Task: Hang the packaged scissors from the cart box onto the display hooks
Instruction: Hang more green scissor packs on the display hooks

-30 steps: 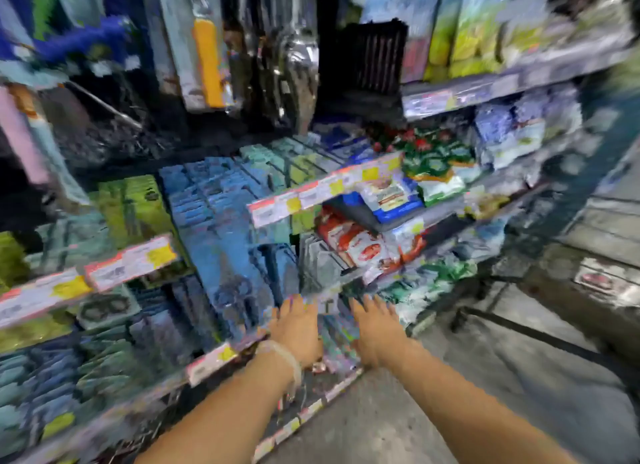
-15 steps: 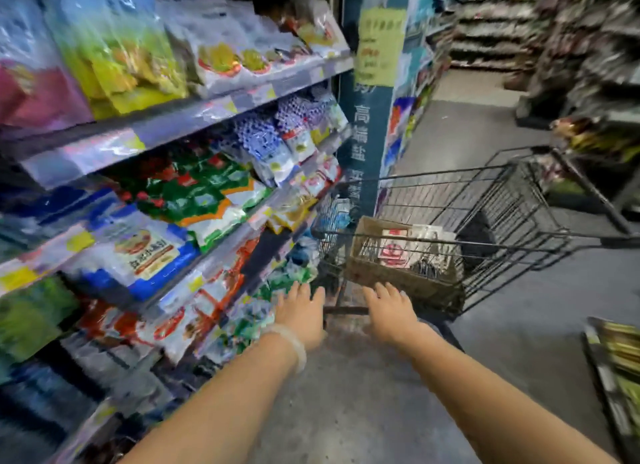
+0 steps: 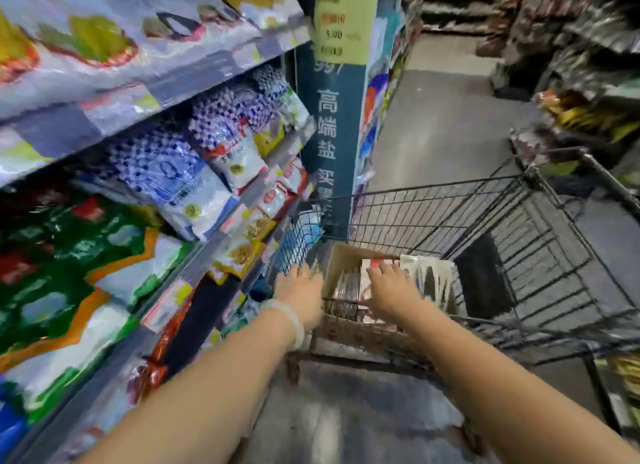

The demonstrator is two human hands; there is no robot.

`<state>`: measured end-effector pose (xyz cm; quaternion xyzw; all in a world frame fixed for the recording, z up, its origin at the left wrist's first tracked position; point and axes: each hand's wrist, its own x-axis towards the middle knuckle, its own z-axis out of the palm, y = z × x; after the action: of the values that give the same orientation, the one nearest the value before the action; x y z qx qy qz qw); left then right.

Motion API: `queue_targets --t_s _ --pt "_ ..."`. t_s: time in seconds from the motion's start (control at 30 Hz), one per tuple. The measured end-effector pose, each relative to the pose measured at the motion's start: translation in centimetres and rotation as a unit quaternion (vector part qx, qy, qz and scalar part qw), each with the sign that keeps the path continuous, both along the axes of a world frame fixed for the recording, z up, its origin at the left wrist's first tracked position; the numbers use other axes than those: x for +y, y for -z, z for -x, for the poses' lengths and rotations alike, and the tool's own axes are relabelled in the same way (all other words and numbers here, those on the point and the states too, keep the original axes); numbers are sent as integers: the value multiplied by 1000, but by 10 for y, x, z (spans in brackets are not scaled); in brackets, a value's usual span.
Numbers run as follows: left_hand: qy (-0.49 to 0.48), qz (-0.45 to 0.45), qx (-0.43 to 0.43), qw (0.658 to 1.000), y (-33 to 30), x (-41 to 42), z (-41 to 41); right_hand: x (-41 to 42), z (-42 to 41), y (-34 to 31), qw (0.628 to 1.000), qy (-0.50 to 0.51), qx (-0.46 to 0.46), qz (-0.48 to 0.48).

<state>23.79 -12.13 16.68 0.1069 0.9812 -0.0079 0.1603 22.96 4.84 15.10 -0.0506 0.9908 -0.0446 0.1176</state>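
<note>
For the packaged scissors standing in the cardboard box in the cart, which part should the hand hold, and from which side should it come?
Probably the top edge of a pack, from above. The packaged scissors stand on edge, packed close in the cardboard box, so only their tops are free; the box walls and cart wire block the sides. The right hand is already over them. Blur hides any hang holes.
</note>
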Motion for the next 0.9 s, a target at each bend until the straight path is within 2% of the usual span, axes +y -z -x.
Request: queue_targets --t_s 0.2,0.43,0.6,0.77,0.9 --pt "5 -31 -77 997 34 25 81 19 89 44 996 23 -83 19" --pt "-121 -101 -206 966 113 37 162 18 178 137 975 33 -211 58" --pt "-177 -130 -247 944 169 42 212 7 225 210 953 30 -285 94" --pt "-246 -172 -249 921 215 43 228 -10 246 272 950 88 -284 98" --pt "-269 -183 -254 911 231 43 236 -22 252 293 943 153 -270 120"
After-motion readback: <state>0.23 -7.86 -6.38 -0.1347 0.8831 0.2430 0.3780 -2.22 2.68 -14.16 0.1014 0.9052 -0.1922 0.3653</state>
